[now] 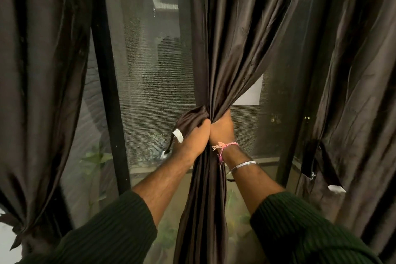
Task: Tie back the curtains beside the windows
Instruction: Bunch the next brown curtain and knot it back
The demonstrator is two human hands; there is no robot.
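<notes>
middle curtain (216,53): centre of the window, gathered into a tight waist at hand height
left hand (192,138): curled round the tie-back strap (188,119), touching the right hand
right hand (221,129): clamped on the bunched folds
strap end: white tab (178,135) loose, not fastened
risk 1: strap slips from the left grip, bundle fans out
risk 2: right grip eases early, folds escape
right curtain (353,92): its strap (317,163) dangles, untied
left curtain (38,92): cinched low
</notes>
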